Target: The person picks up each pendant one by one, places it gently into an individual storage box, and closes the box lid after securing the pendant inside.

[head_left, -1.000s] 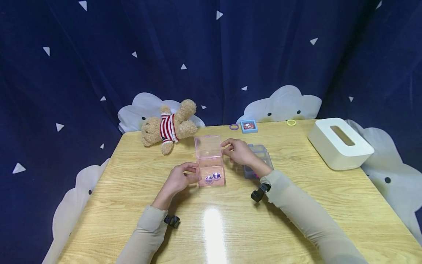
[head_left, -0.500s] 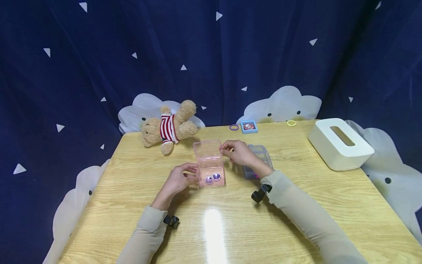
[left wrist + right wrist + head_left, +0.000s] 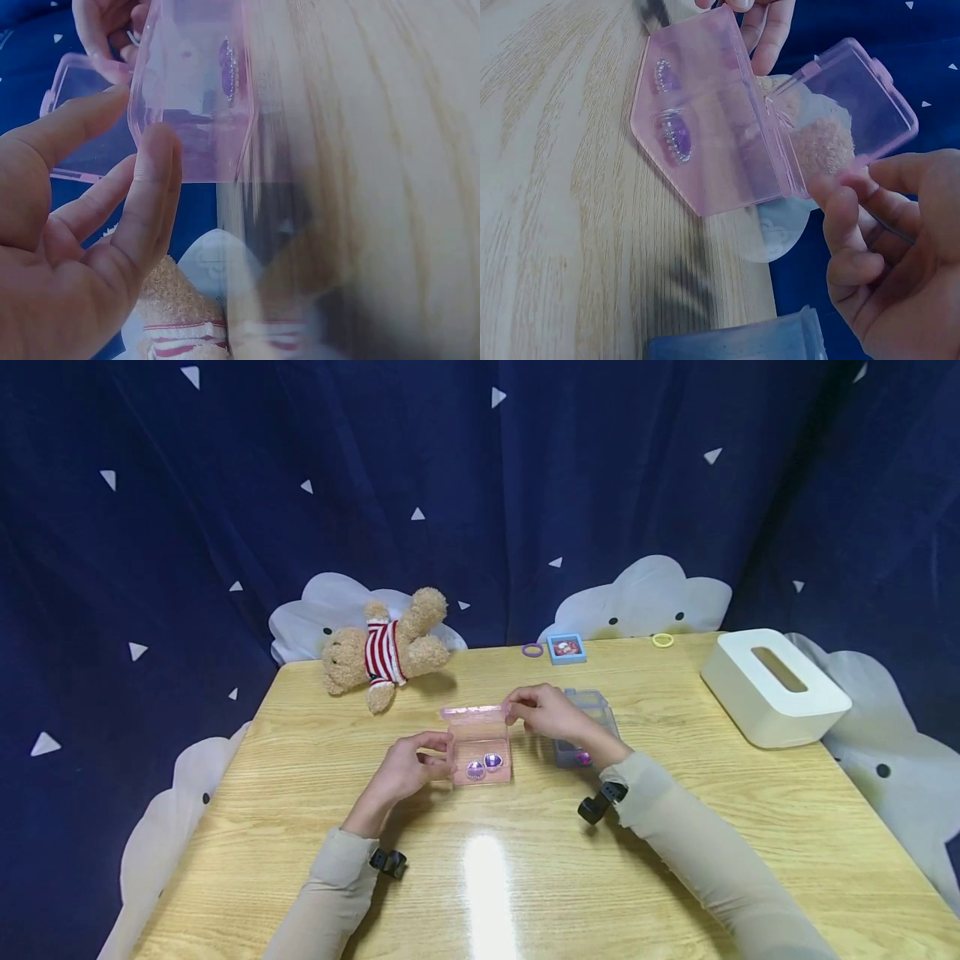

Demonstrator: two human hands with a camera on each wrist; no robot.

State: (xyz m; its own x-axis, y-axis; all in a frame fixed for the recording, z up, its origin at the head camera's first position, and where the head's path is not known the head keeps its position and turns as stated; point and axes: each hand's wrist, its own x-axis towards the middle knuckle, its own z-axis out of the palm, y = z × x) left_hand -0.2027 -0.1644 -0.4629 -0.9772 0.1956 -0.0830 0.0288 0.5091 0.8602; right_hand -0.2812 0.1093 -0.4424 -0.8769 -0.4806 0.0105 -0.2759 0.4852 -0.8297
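Note:
A small clear pink plastic box (image 3: 463,750) lies on the table with its hinged lid (image 3: 476,714) raised, seen nearly edge-on in the head view. Inside are two round purple gem pieces (image 3: 492,762) edged with clear beads. My left hand (image 3: 405,768) rests its nearly straight fingertips against the box's left end. At the lid's right corner, the thumb and index finger of my right hand (image 3: 553,717) pinch the edge; the right wrist view shows this grip close up.
A greyish-blue clear box (image 3: 592,700) with something pink inside stands partly under my right forearm. A teddy bear (image 3: 384,647) lies back left. Behind are a purple ring (image 3: 532,643), a blue square frame (image 3: 566,636) and a yellow ring (image 3: 662,640). A white tissue box (image 3: 772,693) stands right.
My right hand has tilted the pink lid forward and down from its upright position, moving slightly toward me. My left hand stays at the box's left end; the gem pieces stay inside.

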